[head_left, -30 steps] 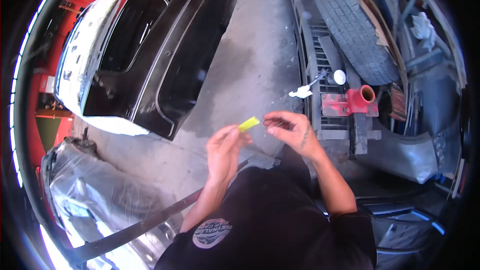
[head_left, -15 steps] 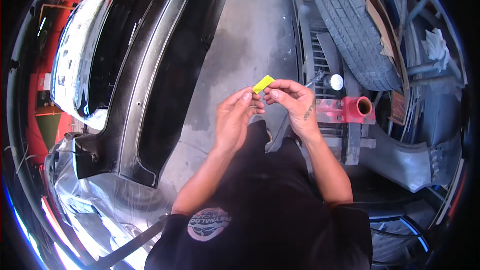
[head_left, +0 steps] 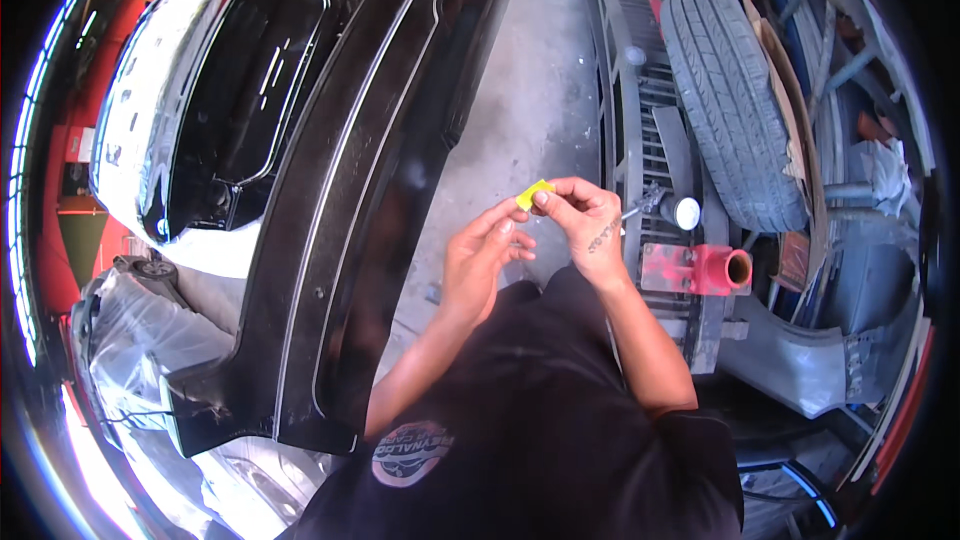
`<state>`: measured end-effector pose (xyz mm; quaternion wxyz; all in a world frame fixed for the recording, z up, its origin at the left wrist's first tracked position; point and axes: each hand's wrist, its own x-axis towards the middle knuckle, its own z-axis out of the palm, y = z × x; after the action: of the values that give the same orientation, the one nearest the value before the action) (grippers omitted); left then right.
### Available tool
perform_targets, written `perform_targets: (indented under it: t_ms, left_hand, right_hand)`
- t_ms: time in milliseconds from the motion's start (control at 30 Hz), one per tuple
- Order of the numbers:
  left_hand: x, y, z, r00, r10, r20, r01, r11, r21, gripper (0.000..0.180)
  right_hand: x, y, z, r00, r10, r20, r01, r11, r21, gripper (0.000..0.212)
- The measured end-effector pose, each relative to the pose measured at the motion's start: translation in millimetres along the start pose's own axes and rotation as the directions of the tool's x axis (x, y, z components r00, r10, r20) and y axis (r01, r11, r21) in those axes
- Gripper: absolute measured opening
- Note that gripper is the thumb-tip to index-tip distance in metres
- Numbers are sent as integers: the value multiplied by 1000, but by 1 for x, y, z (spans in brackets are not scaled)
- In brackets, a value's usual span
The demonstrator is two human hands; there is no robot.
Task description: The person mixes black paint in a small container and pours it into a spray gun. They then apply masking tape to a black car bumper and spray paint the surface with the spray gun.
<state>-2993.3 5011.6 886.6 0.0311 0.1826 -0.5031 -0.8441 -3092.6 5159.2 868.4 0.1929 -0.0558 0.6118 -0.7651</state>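
A small bright yellow strip (head_left: 533,194), like a piece of tape, is held up in front of my body. My right hand (head_left: 590,225) pinches it between thumb and fingers, the thumb lying across its right end. My left hand (head_left: 482,262) is just to the left, its index fingertip at the strip's lower left end. I cannot tell whether that fingertip touches it. The left thumb and other fingers are apart and hold nothing. Beside my left arm stands a long glossy black car body panel (head_left: 330,210).
To the right are a tyre (head_left: 735,105) with cardboard around it, a slatted grille (head_left: 645,60), a red metal bracket with a round tube (head_left: 705,268) and a grey fender (head_left: 790,355). Clear plastic sheeting (head_left: 140,350) lies at left. Concrete floor (head_left: 540,70) runs ahead.
My left fingers have loosened from the strip and spread, while the right hand keeps its pinch. The view has shifted, so the black panel appears farther right and my hands lower.
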Motion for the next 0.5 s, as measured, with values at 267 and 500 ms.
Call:
perform_targets:
  t_ms: [267, 500]
  left_hand:
    - [29, -5, 14, 1000, 15, 14, -20, 919, 395, 49]
    - [149, 47, 199, 711, 471, 523, -689, 317, 652, 39]
  right_hand:
    - [75, -10, -73, 993, -83, -84, 88, 994, 61, 18]
    - [175, 41, -97, 934, -294, -201, 356, 760, 544, 23]
